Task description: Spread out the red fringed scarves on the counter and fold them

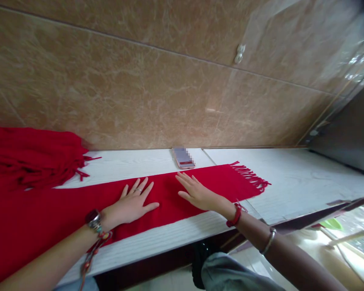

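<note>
A long red scarf (166, 194) lies spread along a white wood-grain surface, its fringed end toward the right. My left hand (130, 207) rests palm down on the scarf with fingers spread. To its right, my right hand (198, 195) is over the scarf, fingers stretched out and pointing left; it holds nothing. Whether the right palm presses on the cloth is hard to tell. At the far left, a bunched heap of red fringed cloth (33, 155) sits against the wall; whether it is the same piece as the scarf, I cannot tell.
A phone (183, 157) lies behind the scarf near the wall. The white tabletop (294, 178) continues to the right, toward a dark panel (346, 125). A brown marbled tile wall (139, 89) rises along the back. A light green item (332, 223) shows at lower right.
</note>
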The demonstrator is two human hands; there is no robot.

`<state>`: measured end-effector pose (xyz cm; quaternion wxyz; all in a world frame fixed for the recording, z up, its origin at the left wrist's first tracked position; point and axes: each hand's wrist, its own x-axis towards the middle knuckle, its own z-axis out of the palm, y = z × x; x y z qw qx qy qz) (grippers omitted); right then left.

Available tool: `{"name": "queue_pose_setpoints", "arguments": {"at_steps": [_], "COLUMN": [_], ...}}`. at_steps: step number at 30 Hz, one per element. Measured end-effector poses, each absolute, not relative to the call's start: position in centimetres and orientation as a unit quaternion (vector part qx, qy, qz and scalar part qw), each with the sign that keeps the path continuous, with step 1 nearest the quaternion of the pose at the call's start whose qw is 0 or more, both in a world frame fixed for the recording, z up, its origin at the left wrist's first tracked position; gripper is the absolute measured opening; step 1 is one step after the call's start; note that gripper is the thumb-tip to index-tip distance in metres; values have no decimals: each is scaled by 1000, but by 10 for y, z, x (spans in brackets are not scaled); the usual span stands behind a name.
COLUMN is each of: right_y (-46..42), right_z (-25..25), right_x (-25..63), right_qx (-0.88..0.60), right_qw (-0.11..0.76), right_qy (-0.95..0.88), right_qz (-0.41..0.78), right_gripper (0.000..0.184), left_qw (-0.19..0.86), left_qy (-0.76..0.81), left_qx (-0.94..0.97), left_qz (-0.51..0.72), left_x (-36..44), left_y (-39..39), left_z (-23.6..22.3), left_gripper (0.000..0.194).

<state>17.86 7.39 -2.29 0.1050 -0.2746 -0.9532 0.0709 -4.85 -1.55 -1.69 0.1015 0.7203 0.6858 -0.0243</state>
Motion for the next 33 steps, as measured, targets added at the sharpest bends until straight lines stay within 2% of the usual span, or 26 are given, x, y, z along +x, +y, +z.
{"name": "queue_pose_setpoints", "arguments": {"at_steps": [6, 11, 18, 24, 33], "right_y": [60, 62, 51, 38, 29], "right_z": [-31, -28, -28, -33, -25], "right_x": [158, 158, 112, 90, 87], "right_qx": [-258, -282, -261, -240, -234], "right_qw": [74, 47, 71, 87, 51], "right_qy": [-963, -956, -960, -965, -970], "right_qz": [35, 61, 77, 56, 48], "right_gripper": [54, 55, 59, 57, 53], "left_qw": [88, 89, 107, 72, 57], "left_qy": [678, 679, 687, 706, 722], "left_qx": [730, 729, 719, 705, 690], "left_qz": [0, -2, -18, 5, 0], "left_x": [-49, -52, -62, -86, -96], "left_y": [-26, -31, -43, -65, -81], "left_z": [-14, -13, -10, -14, -14], "left_gripper": [78, 78, 81, 80, 78]}}
